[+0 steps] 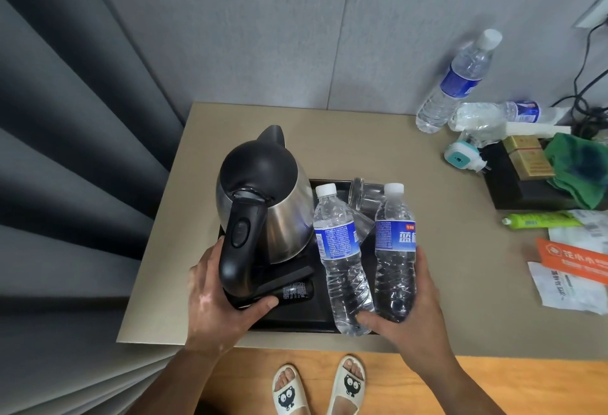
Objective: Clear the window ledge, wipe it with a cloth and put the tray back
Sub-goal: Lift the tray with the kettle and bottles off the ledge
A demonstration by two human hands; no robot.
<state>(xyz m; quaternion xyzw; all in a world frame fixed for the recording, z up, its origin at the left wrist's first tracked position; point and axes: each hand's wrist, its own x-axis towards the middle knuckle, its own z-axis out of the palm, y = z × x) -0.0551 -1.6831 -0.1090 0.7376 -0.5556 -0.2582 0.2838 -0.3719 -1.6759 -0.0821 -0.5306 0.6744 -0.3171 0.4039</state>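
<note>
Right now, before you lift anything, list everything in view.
ledge: 1, beige, underneath.
tray: 1, black, ledge's left.
kettle: 1, steel and black, tray's left.
tray bottles: 2, clear, blue labels, tray's right.
glass: at least 1, clear, behind them.
wall bottles: 2, clear, one upright, one lying, far right.
small tray: 1, black, right edge.
cloth: 1, green, on small tray.
boxes: 2, gold, on small tray.
plug-in device: 1, white-teal, beside small tray.
tube: 1, green, right.
packets: several, orange and white, near right.
slippers: 2, white, floor.
left hand: grips tray's left corner.
right hand: holds tray's right corner.
</note>
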